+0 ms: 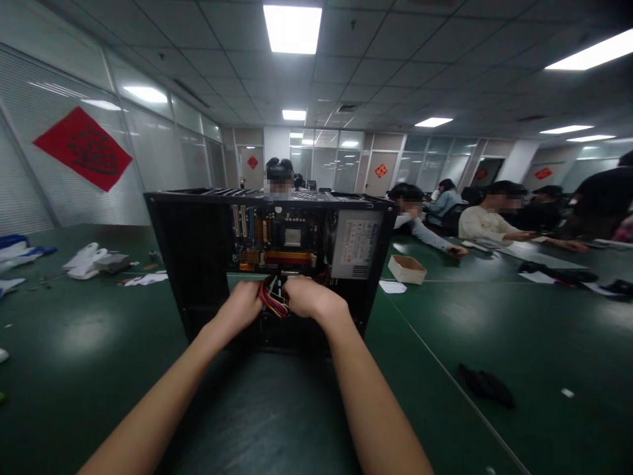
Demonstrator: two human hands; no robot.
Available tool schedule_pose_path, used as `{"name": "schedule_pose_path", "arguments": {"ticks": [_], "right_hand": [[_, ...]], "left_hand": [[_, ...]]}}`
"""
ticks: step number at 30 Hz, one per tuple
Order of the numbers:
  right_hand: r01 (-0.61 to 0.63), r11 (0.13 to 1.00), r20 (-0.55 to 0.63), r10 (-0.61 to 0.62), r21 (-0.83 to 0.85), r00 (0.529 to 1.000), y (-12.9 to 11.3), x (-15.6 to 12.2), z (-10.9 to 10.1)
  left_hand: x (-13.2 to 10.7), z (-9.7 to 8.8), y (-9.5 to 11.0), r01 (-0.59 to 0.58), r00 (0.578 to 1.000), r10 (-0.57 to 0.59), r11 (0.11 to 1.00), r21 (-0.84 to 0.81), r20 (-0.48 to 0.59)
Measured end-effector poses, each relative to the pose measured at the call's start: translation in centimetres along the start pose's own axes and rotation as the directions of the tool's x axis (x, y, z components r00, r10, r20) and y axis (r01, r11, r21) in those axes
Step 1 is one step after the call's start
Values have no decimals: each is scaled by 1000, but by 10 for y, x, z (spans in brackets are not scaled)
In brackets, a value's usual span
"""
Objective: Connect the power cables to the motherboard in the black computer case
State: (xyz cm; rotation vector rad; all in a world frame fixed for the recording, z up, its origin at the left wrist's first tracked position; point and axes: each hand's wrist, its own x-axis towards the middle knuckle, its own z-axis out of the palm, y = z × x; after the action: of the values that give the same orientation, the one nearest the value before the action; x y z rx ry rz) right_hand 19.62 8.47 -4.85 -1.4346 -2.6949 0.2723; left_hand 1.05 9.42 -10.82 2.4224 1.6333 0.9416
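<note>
An open black computer case (202, 264) stands upright on the green table in front of me, its inside facing me. Both of my hands reach into its lower middle. My left hand (246, 298) is closed at the left of a bundle of coloured power cables (275, 300), red, yellow and black among them. From the other side my right hand (304, 295) grips the same bundle, its fingertips hidden behind the wires. Above the hands are the motherboard (293, 237) with its square processor and, at the upper right, the silver power supply (355, 244) with a white label.
Right of the case lie a small open box (407, 269) and a white paper (393, 287). A black cloth-like item (486, 384) rests nearer me. White plastic bags (86, 259) and a grey block (113, 263) are at left. Several people sit around the tables beyond.
</note>
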Motion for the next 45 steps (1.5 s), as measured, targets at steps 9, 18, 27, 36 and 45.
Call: {"name": "schedule_pose_path", "arguments": {"ticks": [9,18,27,36,45], "right_hand": [[133,983,-414,-175,-128,893,-5,32,21],[25,992,-338,-66,-123,939,28,40,29],[219,975,-355,-213,-23,910,43,42,48],[364,899,-224,-313,244,923,52,63,41],[328,914,-192,-287,239,939,47,78,55]], "left_hand": [[0,4,-7,13,1000,-13,1000,28,-17],[5,1,-11,-26,1000,25,997,-75,-4],[12,-2,-5,-73,997,72,990,-121,-7],[28,3,15,-42,998,41,999,-16,-52],[45,-29,11,-264,964,258,946,188,56]]}}
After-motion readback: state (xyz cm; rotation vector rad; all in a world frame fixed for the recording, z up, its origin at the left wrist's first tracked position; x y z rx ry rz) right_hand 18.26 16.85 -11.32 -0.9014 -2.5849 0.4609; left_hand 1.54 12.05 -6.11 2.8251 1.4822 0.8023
